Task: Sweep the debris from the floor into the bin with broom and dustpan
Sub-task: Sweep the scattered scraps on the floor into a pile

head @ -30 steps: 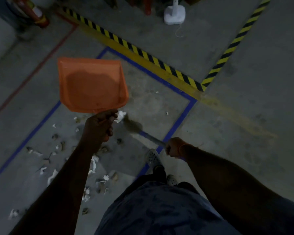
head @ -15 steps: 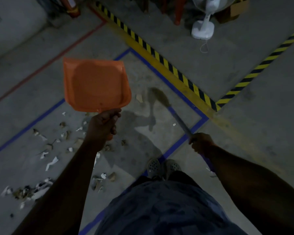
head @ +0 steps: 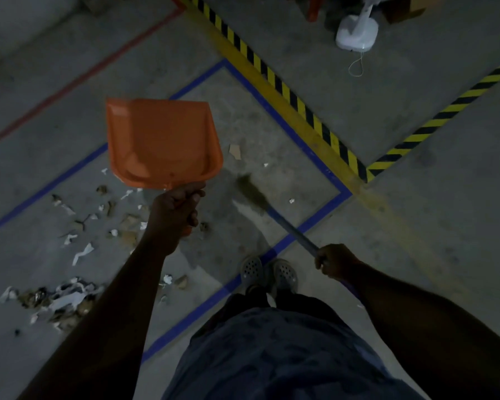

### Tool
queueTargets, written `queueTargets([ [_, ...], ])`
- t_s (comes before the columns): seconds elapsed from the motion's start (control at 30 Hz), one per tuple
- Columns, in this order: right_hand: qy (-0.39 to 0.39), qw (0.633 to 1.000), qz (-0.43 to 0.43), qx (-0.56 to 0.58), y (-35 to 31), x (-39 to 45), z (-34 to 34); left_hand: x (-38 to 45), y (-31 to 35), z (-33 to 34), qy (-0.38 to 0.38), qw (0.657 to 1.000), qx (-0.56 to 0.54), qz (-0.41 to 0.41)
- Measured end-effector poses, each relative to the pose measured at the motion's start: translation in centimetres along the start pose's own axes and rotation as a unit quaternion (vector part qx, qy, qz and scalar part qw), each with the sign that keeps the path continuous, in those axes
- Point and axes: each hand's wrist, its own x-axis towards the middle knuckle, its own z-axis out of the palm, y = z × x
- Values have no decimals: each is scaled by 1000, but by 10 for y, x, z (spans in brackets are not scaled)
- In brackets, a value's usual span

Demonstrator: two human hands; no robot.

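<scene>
Concrete floor [head: 416, 226], debris [head: 70, 298] scattered, orange dustpan [head: 162, 142] empty

Warehouse or workshop: concrete floor [head: 416, 226]; hazard tape [head: 283, 88].

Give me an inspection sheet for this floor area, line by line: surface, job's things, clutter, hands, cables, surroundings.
Surface: grey concrete floor marked with blue tape, a red line and yellow-black hazard tape.
Job's things: orange dustpan held up off the floor, looks empty; broom head blurred, low over the floor; no bin in view.
Clutter: paper and brown debris scattered to the left, a few scraps near the broom.
Hands: left hand grips the dustpan handle; right hand grips the broom handle.
Cables: thin white cord looped beside the fan base.
Surroundings: white fan base; person's grey clogs.
</scene>
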Motion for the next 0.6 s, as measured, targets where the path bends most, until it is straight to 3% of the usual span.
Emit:
queueTargets([
  [0.17, -30, 996, -83, -20, -11, 5, -8, -14, -1, 12, 14, 1000, -13, 2],
  [0.3, 2, 997, -75, -12, 9, -5, -3, -25, -5, 15, 23, 1000, -7, 8],
  [0.43, 66, 997, 7, 41, 54, -20, 5, -43, -10, 25, 39, 999, -14, 26],
  [0.6, 132, 960, 171, 179, 85, -48, 18, -60, -20, 24, 37, 999, -31, 20],
])
